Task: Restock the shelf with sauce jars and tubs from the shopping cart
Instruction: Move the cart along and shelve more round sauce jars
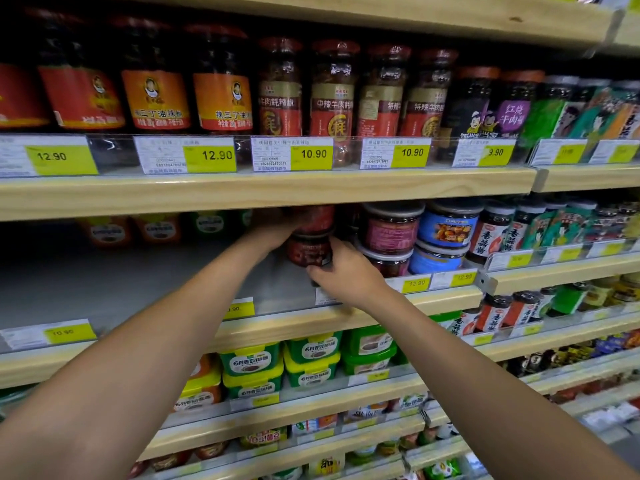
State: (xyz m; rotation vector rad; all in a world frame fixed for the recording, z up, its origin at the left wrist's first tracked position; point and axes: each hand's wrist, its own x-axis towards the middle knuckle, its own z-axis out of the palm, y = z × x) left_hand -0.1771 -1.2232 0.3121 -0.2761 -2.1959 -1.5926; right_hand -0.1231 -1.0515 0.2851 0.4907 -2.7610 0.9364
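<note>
Both my hands are on a stack of two red sauce tubs in the middle of the frame, standing on the middle shelf (346, 317). My right hand (348, 271) is wrapped round the bottom tub (308, 251) from the front and right, with the thumb up by its rim and the fingers curled under its lower edge. My left hand (275, 233) comes in from the left and holds the top tub (317, 220) by its side. The shadow under the board above hides those fingertips, so I judge that grip from the curl of the hand.

The stack stands upright, its long axis vertical, with the top tub sitting straight on the bottom one's lid. It lies just beyond my hands, deeper into the shelf and higher in the frame. Just beside it to the right is a two-high stack of pink-labelled tubs (391, 233), then a two-high stack of blue tubs (446, 230). I cannot tell whether my stack touches the pink one.

My right hand is the nearer one to those neighbours, so I reckon it should steer the base while the left keeps the top from tipping. The top tub's lid is close under the board above, so I would push it back level, not lift it.

Tall jars (332, 98) fill the shelf above, and green tubs (311, 355) sit stacked on the shelf below. The cart is not in view.
</note>
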